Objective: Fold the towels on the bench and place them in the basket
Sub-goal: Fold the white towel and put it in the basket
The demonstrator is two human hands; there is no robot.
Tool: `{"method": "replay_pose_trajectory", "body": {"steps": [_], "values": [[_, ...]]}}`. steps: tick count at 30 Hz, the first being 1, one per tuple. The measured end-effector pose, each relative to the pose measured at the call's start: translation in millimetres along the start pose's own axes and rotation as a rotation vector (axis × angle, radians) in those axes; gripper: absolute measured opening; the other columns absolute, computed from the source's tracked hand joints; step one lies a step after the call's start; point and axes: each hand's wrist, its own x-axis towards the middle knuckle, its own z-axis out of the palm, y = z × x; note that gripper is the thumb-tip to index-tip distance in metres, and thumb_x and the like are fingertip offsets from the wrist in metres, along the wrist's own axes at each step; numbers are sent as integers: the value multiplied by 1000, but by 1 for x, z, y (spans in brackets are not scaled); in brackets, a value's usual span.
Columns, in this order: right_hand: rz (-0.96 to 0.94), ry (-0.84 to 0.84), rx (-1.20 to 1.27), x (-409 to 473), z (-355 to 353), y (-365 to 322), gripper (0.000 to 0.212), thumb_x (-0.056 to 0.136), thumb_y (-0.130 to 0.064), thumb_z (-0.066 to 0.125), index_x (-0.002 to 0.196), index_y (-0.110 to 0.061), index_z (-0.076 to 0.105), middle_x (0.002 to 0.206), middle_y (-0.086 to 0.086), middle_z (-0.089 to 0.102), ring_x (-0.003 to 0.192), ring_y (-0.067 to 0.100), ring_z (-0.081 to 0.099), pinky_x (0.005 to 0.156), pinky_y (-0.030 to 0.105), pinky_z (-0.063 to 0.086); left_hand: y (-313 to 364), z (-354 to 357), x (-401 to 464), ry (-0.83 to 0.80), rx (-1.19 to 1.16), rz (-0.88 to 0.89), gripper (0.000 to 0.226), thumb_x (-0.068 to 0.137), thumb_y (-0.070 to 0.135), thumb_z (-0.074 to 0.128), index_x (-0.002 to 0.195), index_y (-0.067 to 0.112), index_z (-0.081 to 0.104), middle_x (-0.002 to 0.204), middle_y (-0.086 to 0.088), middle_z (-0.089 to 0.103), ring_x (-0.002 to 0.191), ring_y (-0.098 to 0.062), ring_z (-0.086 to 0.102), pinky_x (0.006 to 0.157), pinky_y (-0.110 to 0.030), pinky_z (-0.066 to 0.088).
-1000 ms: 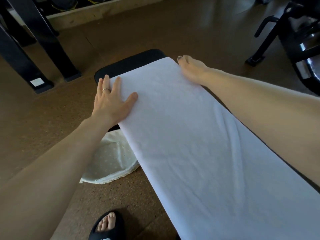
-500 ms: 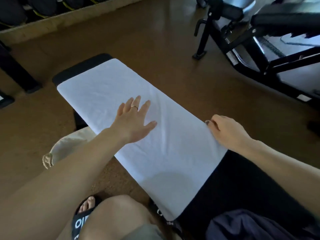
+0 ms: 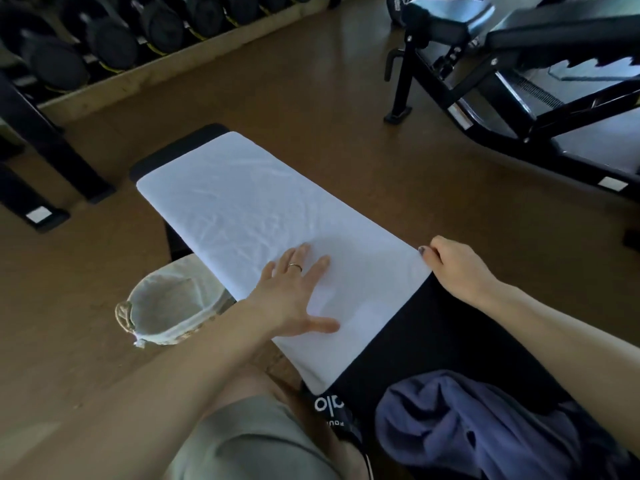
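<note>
While your left hand lies flat with fingers spread on the towel, your right hand pinches the towel's near right corner, fingers curled over the edge. That white towel stretches away from both hands along the black bench, covering its far part; bare pad shows under and behind your right wrist and as a thin dark strip past the towel's far end.

Just left of your left forearm, on the floor beside the bench, stands the basket, its pale liner folded over the rim. Its right edge is tucked under the bench and towel edge, so you cannot see the whole rim. Near your right elbow a crumpled blue cloth sits on the bench, cut off by the frame's lower edge; whether it is another towel is hard to tell.

Below your left arm your knee in grey shorts crowds the bench's near side. Far ahead of your right hand stands a black weight bench frame, well apart from the towel. Far beyond your left hand a rack of dark dumbbells lines the wall, too dim to make out clearly.
</note>
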Motion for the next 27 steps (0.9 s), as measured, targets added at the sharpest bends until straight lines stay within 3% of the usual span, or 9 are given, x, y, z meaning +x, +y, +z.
{"method": "replay_pose_trajectory", "body": {"steps": [8,13,16,18,22,27], "values": [[-10,7,-42,0,2,-1,36,110,-30,38,75,-21,41,81,3,54,71,17,53,57,33,35,2,2,-6,-9,40,-3,122,72,86,60,159,39,-12,167,-5,-24,154,-26,-19,126,-50,-1],[8,17,-74,-1,-1,-2,35,110,-31,39,76,-23,41,82,2,56,70,13,53,56,29,34,31,3,-24,-7,177,120,122,73,85,60,161,30,-4,167,-9,-7,154,-32,-4,125,-48,10],[21,29,-29,-2,-2,-4,35,109,-32,41,77,-21,44,83,3,57,70,12,53,55,27,34,48,5,-36,16,271,187,112,74,81,62,154,19,15,159,-13,14,142,-34,20,111,-45,33],[36,13,15,-4,-3,-6,34,108,-38,43,80,-19,48,85,4,58,72,15,55,59,28,39,56,8,-42,44,298,217,97,75,77,64,140,14,28,146,-13,29,126,-32,33,97,-42,38],[62,-27,41,-3,-6,-7,35,104,-41,50,83,-13,54,86,5,57,74,19,56,70,39,50,66,15,-54,38,321,247,80,79,74,63,122,10,41,128,-10,42,115,-29,39,87,-39,36],[180,-53,391,-2,-21,-22,28,104,-32,52,86,-11,57,77,6,55,67,18,50,62,33,42,69,19,-64,41,425,261,69,82,58,70,122,8,45,121,-10,46,110,-29,44,77,-36,29]]}}
